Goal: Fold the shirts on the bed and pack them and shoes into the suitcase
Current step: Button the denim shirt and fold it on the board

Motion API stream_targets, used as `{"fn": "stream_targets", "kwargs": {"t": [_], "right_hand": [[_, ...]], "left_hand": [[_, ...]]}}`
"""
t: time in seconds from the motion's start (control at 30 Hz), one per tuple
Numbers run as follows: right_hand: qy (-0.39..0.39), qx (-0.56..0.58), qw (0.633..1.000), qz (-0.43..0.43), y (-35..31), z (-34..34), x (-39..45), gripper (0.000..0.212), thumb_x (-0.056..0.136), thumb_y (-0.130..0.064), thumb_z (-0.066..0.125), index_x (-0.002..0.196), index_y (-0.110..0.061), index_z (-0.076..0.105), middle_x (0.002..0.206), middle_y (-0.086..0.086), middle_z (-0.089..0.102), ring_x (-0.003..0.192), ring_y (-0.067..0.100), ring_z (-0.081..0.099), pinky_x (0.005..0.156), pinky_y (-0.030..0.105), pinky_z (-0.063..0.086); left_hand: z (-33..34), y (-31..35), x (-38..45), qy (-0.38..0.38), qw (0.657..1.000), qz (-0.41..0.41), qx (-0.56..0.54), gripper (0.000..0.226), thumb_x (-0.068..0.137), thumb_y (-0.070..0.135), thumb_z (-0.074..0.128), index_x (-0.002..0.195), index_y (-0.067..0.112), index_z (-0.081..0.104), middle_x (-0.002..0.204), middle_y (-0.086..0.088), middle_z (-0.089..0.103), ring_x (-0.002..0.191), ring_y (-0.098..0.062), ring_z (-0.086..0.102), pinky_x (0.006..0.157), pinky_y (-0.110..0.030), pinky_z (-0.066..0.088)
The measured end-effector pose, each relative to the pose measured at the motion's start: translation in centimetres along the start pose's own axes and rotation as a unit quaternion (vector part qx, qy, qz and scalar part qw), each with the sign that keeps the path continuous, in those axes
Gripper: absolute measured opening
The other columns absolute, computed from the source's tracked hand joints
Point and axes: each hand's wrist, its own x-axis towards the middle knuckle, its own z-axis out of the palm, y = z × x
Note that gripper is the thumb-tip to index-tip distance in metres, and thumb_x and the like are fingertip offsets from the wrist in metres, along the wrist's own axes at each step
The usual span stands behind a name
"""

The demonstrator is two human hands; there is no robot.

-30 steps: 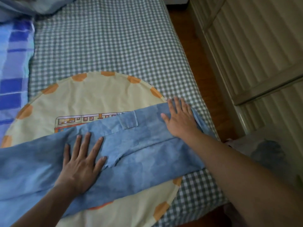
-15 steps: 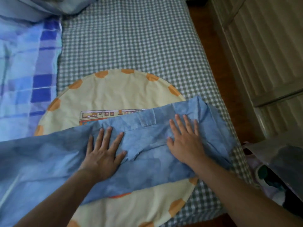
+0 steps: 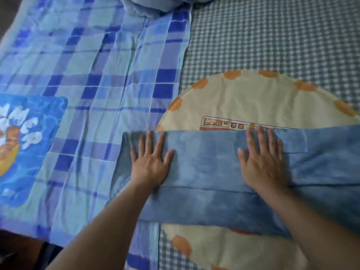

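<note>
A blue denim-look shirt (image 3: pixel 206 168) lies folded into a long band across the bed, running from the middle to the right edge of view. My left hand (image 3: pixel 151 160) lies flat with spread fingers on the shirt's left end. My right hand (image 3: pixel 263 160) presses flat on the shirt further right, its fingertips at the band's upper edge. Neither hand grips the cloth. No suitcase or shoes are in view.
Under the shirt lies a round cream cloth (image 3: pixel 253 98) with orange spots and a train picture, on a grey checked sheet (image 3: pixel 272 36). A blue plaid blanket (image 3: pixel 97 75) covers the left side. A blue printed item (image 3: pixel 25 143) lies at far left.
The view has swung left, away from the bed's right edge and the floor. Both hands have slid left along the shirt, which now lies as a smoother, narrower band.
</note>
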Motion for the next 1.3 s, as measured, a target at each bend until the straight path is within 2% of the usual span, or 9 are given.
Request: {"fn": "stream_targets", "kwargs": {"t": [0.23, 0.37, 0.47, 0.57, 0.67, 0.8, 1.0, 1.17, 1.3], "right_hand": [[0.025, -0.003, 1.0, 0.003, -1.2, -0.8, -0.2, 0.064, 0.1, -0.045, 0.033, 0.155, -0.012, 0.037, 0.163, 0.019, 0.025, 0.151, 0.04, 0.019, 0.121, 0.059, 0.017], [0.061, 0.019, 0.995, -0.078, -3.0, -4.7, -6.6, 0.064, 0.096, -0.044, 0.05, 0.151, -0.014, 0.045, 0.164, 0.018, 0.025, 0.152, 0.042, 0.018, 0.119, 0.061, 0.019], [-0.041, 0.018, 0.994, -0.102, -2.9, -4.6, -13.1, 0.09, 0.08, -0.059, 0.057, 0.157, -0.019, 0.033, 0.168, 0.013, 0.014, 0.154, 0.039, 0.013, 0.118, 0.061, 0.023], [-0.148, -0.025, 0.978, -0.145, -0.5, -4.2, -13.4, 0.11, 0.069, -0.06, 0.057, 0.161, -0.026, 0.007, 0.169, 0.006, -0.004, 0.155, 0.035, 0.001, 0.119, 0.062, 0.022], [-0.145, -0.081, 0.967, -0.192, 0.4, -4.1, -12.3, 0.087, 0.085, -0.04, 0.049, 0.161, -0.021, 0.012, 0.169, 0.011, 0.009, 0.155, 0.038, 0.007, 0.116, 0.062, 0.025], [-0.099, -0.138, 0.964, -0.205, 1.7, -3.5, -10.2, 0.061, 0.093, -0.023, 0.034, 0.153, -0.015, 0.034, 0.161, 0.016, 0.034, 0.148, 0.039, 0.031, 0.102, 0.06, 0.045], [-0.067, -0.265, 0.898, -0.344, 8.8, -6.7, 4.2, 0.061, 0.094, -0.013, 0.043, 0.155, -0.02, 0.038, 0.161, 0.013, 0.034, 0.145, 0.041, 0.036, 0.114, 0.056, 0.031], [-0.115, -0.263, 0.914, -0.285, 8.2, -9.5, 6.2, 0.082, 0.094, -0.018, 0.064, 0.161, -0.026, 0.016, 0.169, 0.015, 0.004, 0.153, 0.044, 0.003, 0.121, 0.059, 0.004], [-0.025, -0.12, 0.959, -0.255, 8.2, -9.7, -0.7, 0.056, 0.096, -0.011, 0.053, 0.151, -0.012, 0.041, 0.163, 0.024, 0.022, 0.149, 0.048, 0.017, 0.118, 0.063, 0.022]], "left_hand": [[-1.2, -5.2, 0.3, -0.028, 0.998, -0.013, 0.051, 0.075, 0.097, 0.065, 0.018, 0.162, 0.03, 0.005, 0.17, 0.0, -0.006, 0.156, -0.026, -0.013, 0.122, -0.058, -0.008], [-6.1, -0.3, 1.5, 0.058, 0.977, 0.188, 0.081, 0.083, 0.092, 0.046, 0.051, 0.161, 0.013, 0.016, 0.168, -0.013, 0.014, 0.156, -0.032, 0.004, 0.126, -0.051, 0.002], [-7.9, 4.0, 4.7, 0.033, 0.955, 0.289, 0.059, 0.065, 0.098, 0.043, 0.048, 0.155, 0.016, 0.032, 0.151, -0.01, 0.045, 0.14, -0.031, 0.041, 0.115, -0.047, 0.031], [-8.6, 5.7, 8.0, -0.098, 0.962, 0.247, 0.061, 0.054, 0.097, 0.051, 0.054, 0.142, 0.022, 0.044, 0.139, -0.007, 0.049, 0.125, -0.032, 0.05, 0.099, -0.046, 0.044], [-9.3, 3.7, 9.4, -0.209, 0.957, 0.198, 0.048, 0.039, 0.093, 0.04, 0.068, 0.124, 0.02, 0.054, 0.126, -0.01, 0.06, 0.108, -0.031, 0.058, 0.09, -0.038, 0.048], [-9.0, -1.2, 7.1, -0.234, 0.953, 0.143, 0.128, 0.025, 0.09, 0.038, 0.067, 0.11, 0.024, 0.06, 0.12, -0.008, 0.066, 0.108, -0.028, 0.062, 0.087, -0.032, 0.048], [-5.4, -2.4, -4.1, -0.249, 0.958, 0.005, -0.141, 0.021, 0.083, 0.031, 0.078, 0.088, 0.021, 0.059, 0.08, 0.005, 0.061, 0.079, -0.021, 0.062, 0.063, -0.03, 0.04], [-0.6, 3.0, -17.1, -0.254, 0.907, -0.056, -0.332, 0.026, 0.081, 0.024, 0.077, 0.098, 0.023, 0.057, 0.086, 0.003, 0.071, 0.076, -0.014, 0.069, 0.068, -0.038, 0.056], [-2.4, 3.5, -20.3, -0.49, 0.849, 0.054, -0.191, 0.016, 0.092, 0.023, 0.06, 0.099, 0.01, 0.064, 0.088, -0.008, 0.075, 0.075, -0.025, 0.076, 0.06, -0.027, 0.057]]}}
